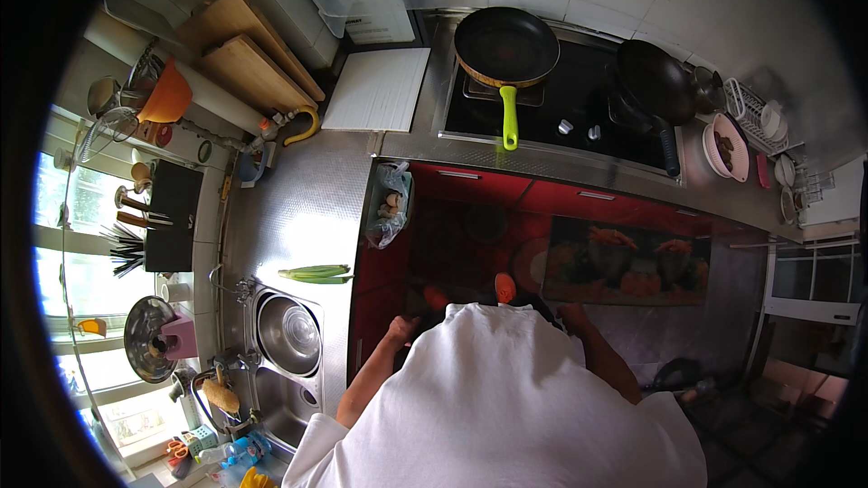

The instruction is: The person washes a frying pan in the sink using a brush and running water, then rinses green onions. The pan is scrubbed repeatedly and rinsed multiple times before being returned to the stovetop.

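My left hand [405, 329] hangs beside the white shirt, near the red cabinet front below the sink counter. Its fingers look curled, and I see nothing held in it. My right hand [573, 318] hangs at the other side, above the floor mat [627, 271]; its fingers are partly hidden in shadow. Neither hand touches the counter. Green leafy stalks [315, 274] lie on the steel counter [291, 210] beside a sink [285, 396]. A round steel basin [288, 335] sits in the sink's farther bowl.
A frying pan [507, 44] with a lime handle and a dark wok [654, 81] stand on the cooktop [576, 102]. Eggs [392, 202] lie in a bagged bin at the cabinet edge. Knives stand in a black block [175, 217]. A pink colander [739, 146] is at right.
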`<action>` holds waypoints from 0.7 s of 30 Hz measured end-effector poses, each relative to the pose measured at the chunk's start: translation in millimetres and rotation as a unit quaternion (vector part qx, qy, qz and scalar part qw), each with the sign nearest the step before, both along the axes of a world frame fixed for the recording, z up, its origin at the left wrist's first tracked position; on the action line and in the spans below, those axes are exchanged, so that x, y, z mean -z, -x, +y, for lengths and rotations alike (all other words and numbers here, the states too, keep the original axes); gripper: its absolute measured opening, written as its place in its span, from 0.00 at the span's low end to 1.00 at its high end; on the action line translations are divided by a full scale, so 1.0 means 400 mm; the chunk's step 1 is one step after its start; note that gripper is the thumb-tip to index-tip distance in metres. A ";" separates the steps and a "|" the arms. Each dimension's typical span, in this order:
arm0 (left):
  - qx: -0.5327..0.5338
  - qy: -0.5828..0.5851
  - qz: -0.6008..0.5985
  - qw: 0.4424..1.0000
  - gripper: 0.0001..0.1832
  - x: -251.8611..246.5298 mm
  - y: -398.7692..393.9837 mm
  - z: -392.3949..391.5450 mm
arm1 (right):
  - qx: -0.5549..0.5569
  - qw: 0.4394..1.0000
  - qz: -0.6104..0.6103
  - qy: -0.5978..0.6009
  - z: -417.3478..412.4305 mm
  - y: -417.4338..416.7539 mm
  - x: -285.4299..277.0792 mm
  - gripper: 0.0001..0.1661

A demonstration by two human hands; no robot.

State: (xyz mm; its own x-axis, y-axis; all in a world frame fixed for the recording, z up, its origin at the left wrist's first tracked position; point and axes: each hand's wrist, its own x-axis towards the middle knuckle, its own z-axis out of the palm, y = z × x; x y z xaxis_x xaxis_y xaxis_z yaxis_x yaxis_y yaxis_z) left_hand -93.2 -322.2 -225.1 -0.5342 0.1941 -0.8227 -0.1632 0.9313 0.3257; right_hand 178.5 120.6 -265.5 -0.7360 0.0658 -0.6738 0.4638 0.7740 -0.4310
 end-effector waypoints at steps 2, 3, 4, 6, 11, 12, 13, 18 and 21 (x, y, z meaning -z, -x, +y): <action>-0.006 0.001 0.001 1.000 0.23 0.003 -0.002 -0.007 | 0.049 0.998 -0.027 0.016 -0.008 0.007 -0.007 0.13; -0.005 0.003 0.000 1.000 0.23 0.001 -0.001 -0.004 | 0.075 0.996 -0.042 0.022 -0.008 0.001 -0.001 0.13; -0.003 0.005 0.000 1.000 0.23 0.000 0.000 -0.001 | 0.056 0.998 -0.037 0.019 -0.006 -0.001 0.005 0.13; -0.001 0.009 0.000 1.000 0.23 -0.001 0.000 0.000 | 0.017 0.999 -0.026 0.014 0.001 -0.006 0.020 0.12; -0.007 0.014 0.002 1.000 0.24 -0.003 -0.002 0.001 | -0.006 1.000 0.021 0.015 0.011 -0.026 0.049 0.12; -0.006 0.012 0.002 1.000 0.24 -0.002 -0.003 0.000 | 0.006 1.000 0.016 0.020 0.009 -0.026 0.052 0.12; -0.005 0.010 0.003 1.000 0.24 0.000 -0.003 -0.001 | 0.070 0.997 0.002 0.044 0.006 -0.026 0.056 0.12; -0.007 -0.006 0.005 1.000 0.23 0.009 -0.004 -0.008 | 0.146 0.985 0.024 0.089 0.015 -0.053 0.111 0.14; -0.007 -0.007 0.006 1.000 0.23 0.007 -0.003 -0.012 | 0.286 0.948 -0.060 0.125 -0.005 -0.021 0.061 0.15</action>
State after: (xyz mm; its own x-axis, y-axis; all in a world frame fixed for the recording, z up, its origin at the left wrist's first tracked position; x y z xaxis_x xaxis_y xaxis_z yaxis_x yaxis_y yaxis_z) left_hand -92.1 -327.1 -228.1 -0.5470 0.1971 -0.8136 -0.1724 0.9245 0.3399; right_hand 186.8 118.5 -290.1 -0.5446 0.2593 -0.7976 0.8346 0.2613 -0.4849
